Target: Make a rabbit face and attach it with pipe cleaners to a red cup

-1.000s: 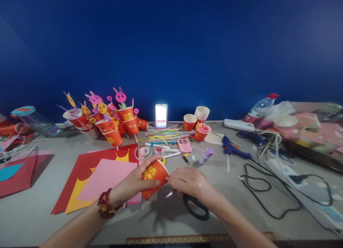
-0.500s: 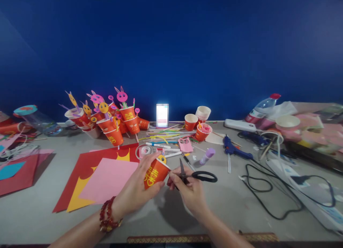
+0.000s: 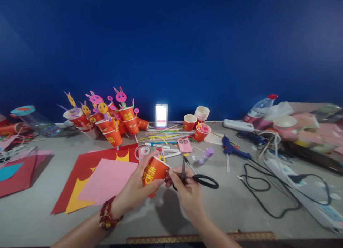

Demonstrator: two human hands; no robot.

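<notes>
My left hand point(image 3: 139, 183) is wrapped round a red paper cup point(image 3: 158, 168) with yellow characters, tilted with its white rim to the upper right. A small yellow face with ears point(image 3: 161, 157) shows at the cup's rim. Black-handled scissors point(image 3: 205, 181) rest in my right hand point(image 3: 187, 187), blades pointing up and away. The thumb and forefinger of that hand are pinched together at the cup's rim; whatever they pinch there is too small to make out. Part of the scissors is hidden behind my fingers.
Decorated red cups point(image 3: 112, 135) cluster at the back left. Pink paper point(image 3: 107, 180) lies over yellow and red sheets. A glue stick point(image 3: 206, 156), a blue glue gun point(image 3: 233, 150), paper cups point(image 3: 190, 122) and a power strip point(image 3: 308, 194) with black cables lie to the right.
The cup has turned slightly in my left hand, showing a little more of its lower end. The scissors have tipped slightly, handle downward. My right fingers stay at the rim.
</notes>
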